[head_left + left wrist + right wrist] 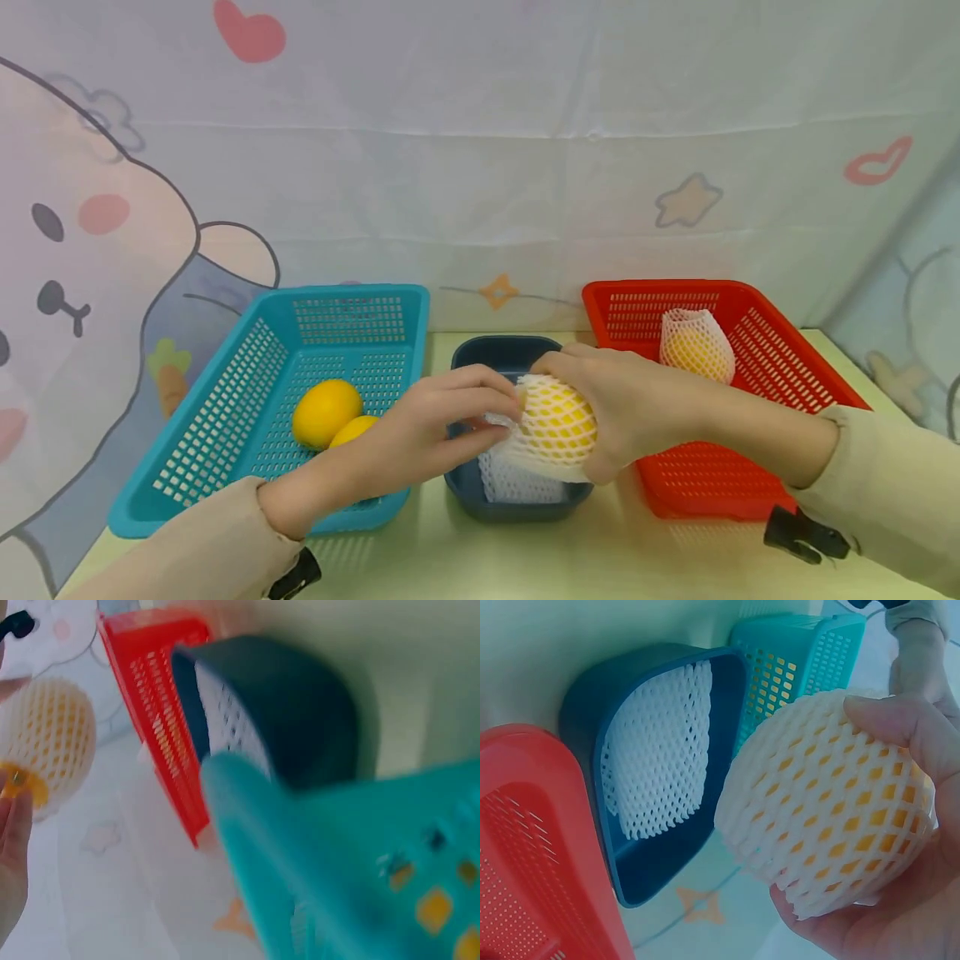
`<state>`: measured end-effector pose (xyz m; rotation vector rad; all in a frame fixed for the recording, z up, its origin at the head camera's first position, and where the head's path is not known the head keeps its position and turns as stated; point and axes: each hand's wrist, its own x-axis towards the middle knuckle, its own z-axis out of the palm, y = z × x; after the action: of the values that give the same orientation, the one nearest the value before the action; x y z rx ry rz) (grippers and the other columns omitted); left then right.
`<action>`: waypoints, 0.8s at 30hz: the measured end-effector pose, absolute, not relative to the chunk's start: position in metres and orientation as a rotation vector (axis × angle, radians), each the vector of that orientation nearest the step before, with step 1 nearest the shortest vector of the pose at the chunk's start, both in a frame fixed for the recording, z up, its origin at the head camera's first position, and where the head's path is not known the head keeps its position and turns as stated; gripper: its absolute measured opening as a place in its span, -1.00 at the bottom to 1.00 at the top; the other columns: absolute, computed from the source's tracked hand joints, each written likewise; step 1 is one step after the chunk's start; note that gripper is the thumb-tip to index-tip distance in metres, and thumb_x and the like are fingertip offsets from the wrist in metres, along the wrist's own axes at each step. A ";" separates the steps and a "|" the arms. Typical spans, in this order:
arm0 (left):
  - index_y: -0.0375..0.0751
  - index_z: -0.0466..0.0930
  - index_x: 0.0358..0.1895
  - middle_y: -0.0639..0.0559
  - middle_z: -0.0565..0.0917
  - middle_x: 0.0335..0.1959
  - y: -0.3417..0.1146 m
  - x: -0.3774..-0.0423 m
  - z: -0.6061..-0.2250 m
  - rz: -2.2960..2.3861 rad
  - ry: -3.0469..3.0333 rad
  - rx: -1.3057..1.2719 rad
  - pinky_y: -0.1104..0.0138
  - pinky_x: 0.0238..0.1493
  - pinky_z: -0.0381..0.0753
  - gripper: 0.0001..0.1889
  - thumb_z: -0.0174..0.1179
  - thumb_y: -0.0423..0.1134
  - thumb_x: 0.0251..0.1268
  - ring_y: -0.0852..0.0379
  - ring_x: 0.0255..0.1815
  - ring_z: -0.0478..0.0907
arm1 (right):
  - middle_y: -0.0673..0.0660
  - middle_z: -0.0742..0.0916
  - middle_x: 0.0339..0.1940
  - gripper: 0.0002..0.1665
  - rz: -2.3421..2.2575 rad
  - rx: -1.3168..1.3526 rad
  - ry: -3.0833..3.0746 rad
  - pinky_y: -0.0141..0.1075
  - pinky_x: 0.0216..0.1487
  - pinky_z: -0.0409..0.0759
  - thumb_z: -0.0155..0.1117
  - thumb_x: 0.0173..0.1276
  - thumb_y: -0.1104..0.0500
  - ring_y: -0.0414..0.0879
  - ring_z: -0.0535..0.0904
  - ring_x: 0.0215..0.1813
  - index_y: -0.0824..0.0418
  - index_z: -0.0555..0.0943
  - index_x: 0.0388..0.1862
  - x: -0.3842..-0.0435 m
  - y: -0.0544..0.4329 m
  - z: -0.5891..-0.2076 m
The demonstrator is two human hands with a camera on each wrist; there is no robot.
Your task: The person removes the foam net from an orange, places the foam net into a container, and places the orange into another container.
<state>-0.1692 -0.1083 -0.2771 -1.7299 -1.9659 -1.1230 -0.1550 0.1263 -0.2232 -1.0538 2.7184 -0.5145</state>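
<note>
Over the dark blue bin (510, 510), a round yellow fruit (564, 417) sits inside a white foam net (810, 802). My right hand (626, 408) grips the netted fruit from the right, thumb and fingers curled round it. My left hand (438, 421) pinches the net's edge at the left end, its fingertips against the fruit where it shows bare in the left wrist view. More white foam nets (664, 750) lie flat in the bin.
A teal basket (262, 492) on the left holds yellow fruits (327, 414) without nets. On the right stands a red basket (780, 342) with one netted fruit (696, 346). A printed curtain (480, 183) hangs behind the table.
</note>
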 end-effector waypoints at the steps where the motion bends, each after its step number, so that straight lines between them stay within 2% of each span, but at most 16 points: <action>1: -0.29 0.57 -0.11 -0.06 0.56 -0.12 -0.105 -0.169 -0.279 -1.155 -1.971 -1.697 0.46 -0.20 0.59 -0.72 0.21 -0.59 0.09 0.12 -0.12 0.53 | -0.09 0.51 -0.25 -0.23 -0.518 -1.054 2.716 -0.35 -0.40 0.51 0.50 -0.23 0.16 -0.16 0.43 -0.26 0.05 0.39 0.04 -0.155 0.126 -0.223; 5: -0.33 0.54 -0.07 -0.12 0.49 -0.02 -0.097 -0.166 -0.286 -1.314 -2.056 -1.547 0.40 -0.18 0.60 -0.69 0.19 -0.61 0.08 0.06 -0.04 0.52 | -0.09 0.51 -0.28 -0.25 -0.534 -1.032 2.708 -0.33 -0.41 0.51 0.51 -0.25 0.17 -0.16 0.43 -0.28 0.03 0.40 0.00 -0.156 0.126 -0.221; 10: -0.41 0.47 0.05 -0.19 0.39 0.12 -0.089 -0.163 -0.290 -1.571 -2.134 -1.456 0.32 -0.08 0.58 -0.56 0.13 -0.68 0.03 -0.03 0.09 0.44 | -0.08 0.50 -0.30 -0.25 -0.534 -0.980 2.710 -0.31 -0.43 0.51 0.52 -0.27 0.17 -0.14 0.44 -0.30 0.00 0.39 -0.02 -0.155 0.125 -0.219; 15: -0.40 0.39 0.12 -0.17 0.30 0.16 -0.082 -0.159 -0.293 -1.634 -2.154 -1.412 0.26 0.00 0.54 -0.44 0.19 -0.71 -0.06 -0.06 0.17 0.34 | -0.04 0.49 -0.25 -0.21 -0.537 -0.961 2.724 -0.33 -0.42 0.51 0.53 -0.28 0.17 -0.13 0.43 -0.28 0.05 0.39 0.02 -0.155 0.125 -0.219; 18: -0.35 0.36 0.14 -0.14 0.25 0.20 -0.077 -0.157 -0.295 -1.601 -2.174 -1.390 0.24 0.01 0.54 -0.38 0.30 -0.66 -0.10 -0.04 0.20 0.28 | -0.04 0.49 -0.21 -0.19 -0.558 -0.933 2.723 -0.33 -0.38 0.52 0.53 -0.27 0.16 -0.13 0.44 -0.25 0.09 0.38 0.05 -0.155 0.125 -0.219; 24: -0.25 0.35 0.17 -0.06 0.20 0.23 -0.069 -0.155 -0.298 -1.515 -2.203 -1.327 0.30 -0.02 0.55 -0.32 0.41 -0.49 -0.11 0.02 0.22 0.21 | 0.00 0.52 -0.23 -0.24 -0.688 -0.896 2.678 -0.31 -0.36 0.55 0.55 -0.26 0.17 -0.10 0.46 -0.26 0.13 0.37 -0.03 -0.157 0.124 -0.221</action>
<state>-0.1552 -0.0691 -0.2977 -1.3272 -2.2029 -1.5146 -0.1575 0.1242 -0.2211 -0.8957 2.6782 -0.6885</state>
